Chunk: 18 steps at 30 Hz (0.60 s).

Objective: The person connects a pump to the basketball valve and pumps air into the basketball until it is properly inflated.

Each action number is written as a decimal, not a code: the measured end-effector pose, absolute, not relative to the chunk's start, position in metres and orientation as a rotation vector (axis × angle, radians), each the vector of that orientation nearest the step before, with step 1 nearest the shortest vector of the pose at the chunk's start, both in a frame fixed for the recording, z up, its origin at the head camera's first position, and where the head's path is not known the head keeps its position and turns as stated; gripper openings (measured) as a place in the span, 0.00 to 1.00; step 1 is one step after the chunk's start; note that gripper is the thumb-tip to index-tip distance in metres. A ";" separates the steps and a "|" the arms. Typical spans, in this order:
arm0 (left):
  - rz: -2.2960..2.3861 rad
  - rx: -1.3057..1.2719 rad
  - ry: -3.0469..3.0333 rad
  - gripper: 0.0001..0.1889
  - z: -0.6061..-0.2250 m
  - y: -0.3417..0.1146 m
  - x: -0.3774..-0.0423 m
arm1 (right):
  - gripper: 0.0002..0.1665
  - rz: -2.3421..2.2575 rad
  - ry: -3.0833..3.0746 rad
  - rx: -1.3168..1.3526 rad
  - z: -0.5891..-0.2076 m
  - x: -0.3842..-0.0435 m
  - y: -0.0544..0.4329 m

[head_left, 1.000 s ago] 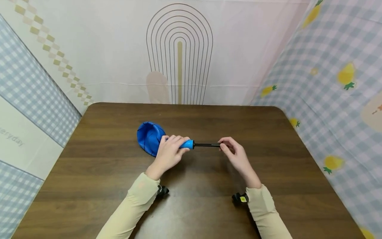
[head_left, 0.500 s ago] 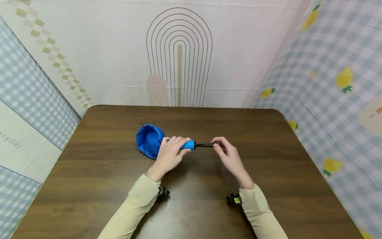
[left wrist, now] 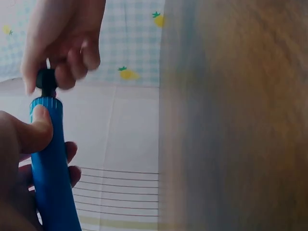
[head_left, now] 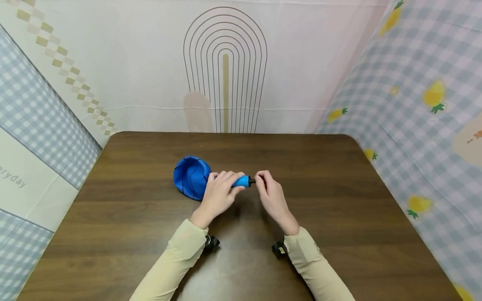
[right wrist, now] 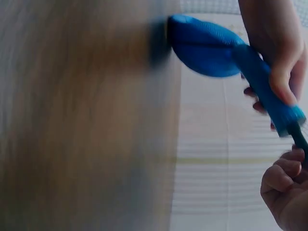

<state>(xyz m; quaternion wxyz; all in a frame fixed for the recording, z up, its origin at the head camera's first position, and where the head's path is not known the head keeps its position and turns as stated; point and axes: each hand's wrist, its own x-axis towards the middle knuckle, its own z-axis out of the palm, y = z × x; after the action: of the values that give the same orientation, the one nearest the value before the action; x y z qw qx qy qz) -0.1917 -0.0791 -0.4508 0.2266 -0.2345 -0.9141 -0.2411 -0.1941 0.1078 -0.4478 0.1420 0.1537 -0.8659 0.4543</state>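
Note:
A blue hand pump (head_left: 242, 181) lies crosswise in my left hand (head_left: 217, 197), whose fingers and thumb wrap its barrel. A caved-in blue ball (head_left: 191, 179) with black lines sits at the pump's left end, on the table. In the right wrist view the barrel's end meets the ball (right wrist: 202, 45); whether a needle is in it cannot be seen. My right hand (head_left: 274, 200) grips the pump's black handle (left wrist: 46, 78), close to the barrel's ribbed end. Just a short piece of black rod shows between the two.
A brown wooden table (head_left: 339, 200) spreads beneath both hands. Behind it hangs a white cloth (head_left: 150, 62) with arch lines, and a checked cloth with pineapples (head_left: 406, 146) on the right. Black wrist cameras (head_left: 279, 250) sit under the sleeves.
My right hand has moved left toward the barrel, sliding the black rod from well drawn out to nearly all the way in. The left hand and ball have shifted very slightly right.

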 end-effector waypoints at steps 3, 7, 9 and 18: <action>-0.653 -0.639 -2.521 0.19 -0.449 -0.086 -0.191 | 0.12 1.262 -2.495 0.358 -0.443 -0.194 0.124; -0.648 -0.608 -2.532 0.18 -0.447 -0.088 -0.192 | 0.12 1.253 -2.454 0.207 -0.439 -0.198 0.140; -0.645 -0.594 -2.550 0.19 -0.446 -0.085 -0.192 | 0.13 1.253 -2.446 0.181 -0.441 -0.199 0.136; -0.642 -0.626 -2.649 0.20 -0.444 -0.072 -0.191 | 0.15 1.273 -2.517 0.362 -0.456 -0.196 0.100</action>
<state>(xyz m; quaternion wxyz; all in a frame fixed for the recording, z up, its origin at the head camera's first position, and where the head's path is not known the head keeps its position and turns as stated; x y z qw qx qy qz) -0.1908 -0.0724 -0.4438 0.1716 -0.2206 -0.9332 -0.2260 -0.1963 0.0999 -0.4560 0.1485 0.1258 -0.8752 0.4428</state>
